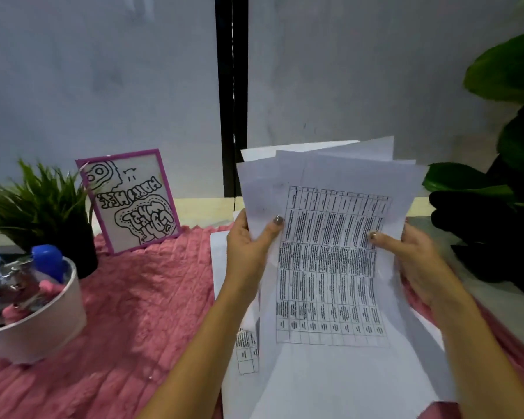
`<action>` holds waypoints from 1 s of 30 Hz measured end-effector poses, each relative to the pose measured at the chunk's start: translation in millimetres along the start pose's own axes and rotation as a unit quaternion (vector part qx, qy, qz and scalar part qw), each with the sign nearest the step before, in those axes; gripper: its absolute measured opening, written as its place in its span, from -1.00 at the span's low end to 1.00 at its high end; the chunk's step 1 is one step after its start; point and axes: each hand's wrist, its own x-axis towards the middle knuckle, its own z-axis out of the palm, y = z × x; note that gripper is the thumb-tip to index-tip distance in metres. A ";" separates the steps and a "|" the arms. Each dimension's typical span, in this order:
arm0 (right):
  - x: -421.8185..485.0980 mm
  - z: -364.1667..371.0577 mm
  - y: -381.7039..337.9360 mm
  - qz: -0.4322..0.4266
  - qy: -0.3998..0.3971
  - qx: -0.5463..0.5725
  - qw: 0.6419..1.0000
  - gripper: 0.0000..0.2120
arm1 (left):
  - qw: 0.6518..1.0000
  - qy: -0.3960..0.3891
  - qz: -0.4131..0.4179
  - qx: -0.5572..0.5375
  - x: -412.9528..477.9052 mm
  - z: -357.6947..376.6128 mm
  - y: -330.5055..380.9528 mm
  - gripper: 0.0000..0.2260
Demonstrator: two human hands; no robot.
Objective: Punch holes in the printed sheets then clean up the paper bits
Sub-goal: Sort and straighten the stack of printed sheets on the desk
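Right-center of the frame: the left hand (248, 240) and right hand (412, 252) each pinch a side of the fanned stack of printed sheets (330, 261), thumbs on the top page, raised over a pink cloth (152, 303). Far left: white bowl (43, 328), framed doodle (130, 204) behind it.

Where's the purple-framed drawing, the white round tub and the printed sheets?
purple-framed drawing (127, 204): head view, middle of picture.
white round tub (43, 325): head view, front wall.
printed sheets (330, 267): head view, top sheet's table.
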 end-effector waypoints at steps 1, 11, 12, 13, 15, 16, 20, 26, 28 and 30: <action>-8.1 5.2 -7.0 -0.026 0.009 -0.002 1.000 -0.59 | 1.000 0.007 0.020 -0.004 -2.8 4.3 7.6 -0.71; -43.2 32.4 -93.6 -0.299 0.072 -0.010 0.951 -0.72 | 0.925 0.026 0.361 0.114 -24.8 21.4 106.7 -0.57; -46.2 33.6 -97.0 -0.307 0.065 -0.013 0.949 -0.70 | 0.921 0.021 0.369 0.126 -25.8 20.1 109.4 -0.55; -48.2 34.3 -100.0 -0.310 0.060 -0.017 0.949 -0.68 | 0.917 0.016 0.374 0.136 -26.4 19.1 111.3 -0.52; -46.5 29.8 -104.5 -0.298 0.055 -0.041 0.952 -0.61 | 0.914 0.005 0.378 0.149 -26.1 16.5 115.7 -0.46; -43.6 25.6 -106.3 -0.283 0.044 -0.055 0.957 -0.57 | 0.918 -0.007 0.368 0.145 -25.7 14.5 120.2 -0.46; -35.8 8.2 -112.7 -0.186 -0.062 -0.056 0.979 -0.41 | 0.953 -0.097 0.271 0.096 -16.5 7.0 138.1 -0.59; -34.6 25.3 -110.2 -0.243 -0.010 -0.017 0.970 -0.63 | 0.928 -0.010 0.341 0.151 -23.3 26.1 133.6 -0.35; -38.7 35.4 -113.5 -0.264 0.012 -0.026 0.964 -0.65 | 0.926 0.013 0.354 0.133 -25.8 32.6 130.9 -0.33; -43.7 42.8 -116.5 -0.280 0.028 -0.042 0.959 -0.63 | 0.931 0.030 0.346 0.116 -27.6 36.8 129.7 -0.34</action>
